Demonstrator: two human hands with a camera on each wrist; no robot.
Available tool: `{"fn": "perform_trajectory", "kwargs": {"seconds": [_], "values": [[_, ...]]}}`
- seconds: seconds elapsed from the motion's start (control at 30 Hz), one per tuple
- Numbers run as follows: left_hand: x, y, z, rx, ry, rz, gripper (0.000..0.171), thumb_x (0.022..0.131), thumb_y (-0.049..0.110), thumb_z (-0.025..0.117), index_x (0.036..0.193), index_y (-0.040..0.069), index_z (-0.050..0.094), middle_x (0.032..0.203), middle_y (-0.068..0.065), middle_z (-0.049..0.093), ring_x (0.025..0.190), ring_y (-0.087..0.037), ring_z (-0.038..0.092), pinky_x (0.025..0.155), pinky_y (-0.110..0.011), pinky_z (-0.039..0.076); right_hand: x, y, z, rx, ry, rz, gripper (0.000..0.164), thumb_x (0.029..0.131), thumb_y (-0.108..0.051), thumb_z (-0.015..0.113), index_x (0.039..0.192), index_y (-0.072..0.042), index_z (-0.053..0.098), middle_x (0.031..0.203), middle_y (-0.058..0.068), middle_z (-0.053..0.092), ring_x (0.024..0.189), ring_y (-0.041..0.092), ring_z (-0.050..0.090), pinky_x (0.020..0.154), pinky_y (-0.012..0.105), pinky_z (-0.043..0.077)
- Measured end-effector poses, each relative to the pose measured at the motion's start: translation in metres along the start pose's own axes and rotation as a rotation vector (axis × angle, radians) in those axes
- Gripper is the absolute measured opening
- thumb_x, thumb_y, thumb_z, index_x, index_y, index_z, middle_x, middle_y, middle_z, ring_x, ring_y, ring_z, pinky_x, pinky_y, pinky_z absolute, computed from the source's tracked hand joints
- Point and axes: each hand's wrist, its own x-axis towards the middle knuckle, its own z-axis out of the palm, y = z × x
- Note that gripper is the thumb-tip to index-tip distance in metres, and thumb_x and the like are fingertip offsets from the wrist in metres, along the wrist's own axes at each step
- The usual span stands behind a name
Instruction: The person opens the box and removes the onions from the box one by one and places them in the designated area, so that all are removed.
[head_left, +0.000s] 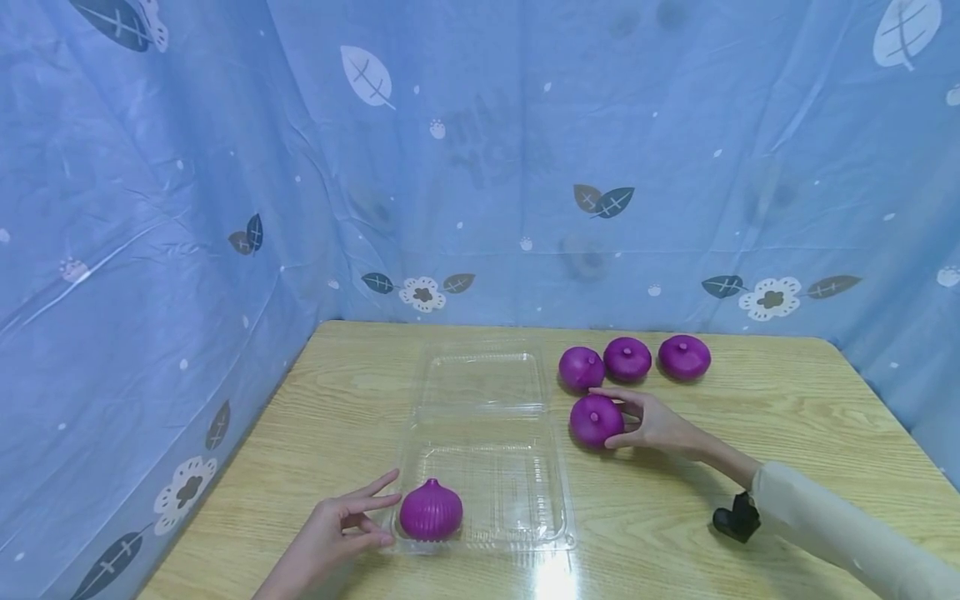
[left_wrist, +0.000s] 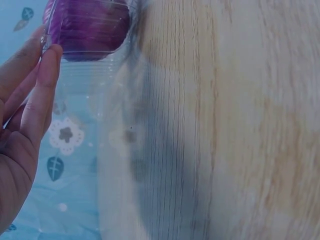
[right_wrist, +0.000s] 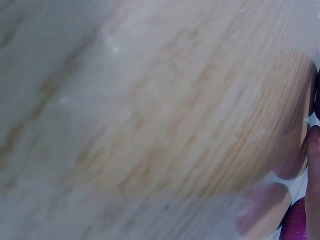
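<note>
A clear plastic clamshell container (head_left: 517,492) lies opened out on the table, its lid half toward the back. One purple onion (head_left: 431,510), pointed top up, sits in the container's front left corner. My left hand (head_left: 337,521) is beside that corner with fingers spread, its fingertips (left_wrist: 50,55) touching the container's left edge. To the right of the container, my right hand (head_left: 652,423) grips another purple onion (head_left: 596,421), thumb in front and fingers behind. In the right wrist view only part of a finger (right_wrist: 313,175) and some purple show at the right edge.
Behind my right hand stand three more purple onions, a left one (head_left: 581,368), a middle one (head_left: 627,359) and a right one (head_left: 684,357). A blue patterned curtain (head_left: 525,167) hangs around the wooden table (head_left: 750,400). A black device (head_left: 738,517) is at my right wrist.
</note>
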Motion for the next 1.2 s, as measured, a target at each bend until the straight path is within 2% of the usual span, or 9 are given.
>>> {"fn": "perform_trajectory", "kwargs": {"seconds": [0.13, 0.33, 0.57, 0.67, 0.73, 0.87, 0.93, 1.1, 1.2], "values": [[0.0002, 0.0000, 0.0000, 0.015, 0.001, -0.010, 0.044, 0.084, 0.012, 0.071, 0.119, -0.012, 0.059, 0.143, -0.004, 0.048, 0.069, -0.008, 0.066, 0.067, -0.027, 0.058, -0.0006, -0.0006, -0.0004, 0.031, -0.010, 0.010, 0.077, 0.078, -0.004, 0.078, 0.143, 0.004, 0.037, 0.138, 0.029, 0.046, 0.116, 0.001, 0.054, 0.087, 0.030, 0.055], [-0.0007, 0.0014, 0.0002, 0.025, 0.000, -0.036, 0.045, 0.085, 0.013, 0.071, 0.121, -0.011, 0.058, 0.141, -0.010, 0.048, 0.069, -0.008, 0.066, 0.066, -0.026, 0.058, -0.0008, -0.0028, 0.0022, 0.040, -0.008, 0.010, 0.079, 0.078, -0.005, 0.078, 0.143, 0.004, 0.035, 0.137, 0.028, 0.046, 0.115, 0.005, 0.055, 0.089, 0.029, 0.053], [-0.0008, -0.0009, 0.0007, -0.015, -0.012, -0.040, 0.046, 0.085, 0.012, 0.070, 0.122, -0.012, 0.056, 0.141, 0.018, 0.043, 0.070, -0.009, 0.066, 0.065, -0.027, 0.058, -0.0023, -0.0040, 0.0009, 0.039, -0.020, -0.003, 0.077, 0.079, -0.005, 0.077, 0.143, 0.005, 0.035, 0.140, 0.029, 0.043, 0.117, 0.004, 0.054, 0.094, 0.026, 0.050], [-0.0009, -0.0014, 0.0009, -0.021, -0.014, -0.047, 0.046, 0.085, 0.012, 0.071, 0.122, -0.012, 0.056, 0.140, 0.021, 0.043, 0.070, -0.010, 0.066, 0.065, -0.027, 0.058, -0.0032, -0.0046, -0.0003, 0.027, -0.022, 0.009, 0.077, 0.080, -0.006, 0.077, 0.144, 0.004, 0.035, 0.143, 0.028, 0.041, 0.117, 0.002, 0.054, 0.094, 0.025, 0.050], [-0.0009, -0.0012, 0.0010, -0.026, -0.015, -0.057, 0.045, 0.085, 0.012, 0.071, 0.122, -0.011, 0.057, 0.142, 0.016, 0.045, 0.070, -0.010, 0.066, 0.066, -0.027, 0.058, -0.0037, -0.0050, -0.0012, 0.017, -0.025, 0.014, 0.077, 0.080, -0.007, 0.077, 0.144, 0.003, 0.035, 0.144, 0.027, 0.039, 0.116, 0.001, 0.054, 0.094, 0.024, 0.049], [-0.0010, -0.0012, 0.0013, -0.031, -0.014, -0.060, 0.043, 0.085, 0.012, 0.071, 0.120, -0.011, 0.059, 0.142, -0.013, 0.046, 0.070, -0.010, 0.066, 0.066, -0.028, 0.058, -0.0045, -0.0065, -0.0027, 0.005, -0.044, 0.007, 0.077, 0.080, -0.006, 0.076, 0.144, 0.005, 0.034, 0.144, 0.027, 0.040, 0.117, -0.002, 0.053, 0.096, 0.023, 0.047], [-0.0008, -0.0011, 0.0012, -0.031, -0.012, -0.055, 0.043, 0.085, 0.012, 0.071, 0.119, -0.011, 0.059, 0.141, -0.017, 0.045, 0.070, -0.010, 0.066, 0.066, -0.028, 0.058, -0.0048, -0.0066, -0.0040, 0.018, -0.057, 0.008, 0.077, 0.081, -0.006, 0.075, 0.144, 0.005, 0.033, 0.144, 0.028, 0.040, 0.117, -0.002, 0.052, 0.096, 0.023, 0.047], [-0.0003, 0.0000, 0.0005, -0.042, -0.017, -0.043, 0.045, 0.085, 0.011, 0.071, 0.120, -0.013, 0.057, 0.142, 0.016, 0.044, 0.071, -0.011, 0.067, 0.066, -0.029, 0.059, -0.0078, -0.0022, -0.0066, 0.052, -0.075, 0.015, 0.079, 0.082, -0.005, 0.074, 0.146, 0.005, 0.029, 0.144, 0.029, 0.039, 0.121, 0.008, 0.053, 0.096, 0.027, 0.048], [0.0001, 0.0005, 0.0004, -0.028, -0.014, -0.035, 0.046, 0.085, 0.011, 0.071, 0.121, -0.014, 0.056, 0.140, 0.024, 0.043, 0.070, -0.010, 0.067, 0.065, -0.028, 0.058, -0.0088, 0.0019, -0.0075, 0.048, -0.070, -0.001, 0.078, 0.082, -0.004, 0.074, 0.146, 0.005, 0.029, 0.144, 0.031, 0.036, 0.124, 0.019, 0.052, 0.097, 0.030, 0.048]]}}
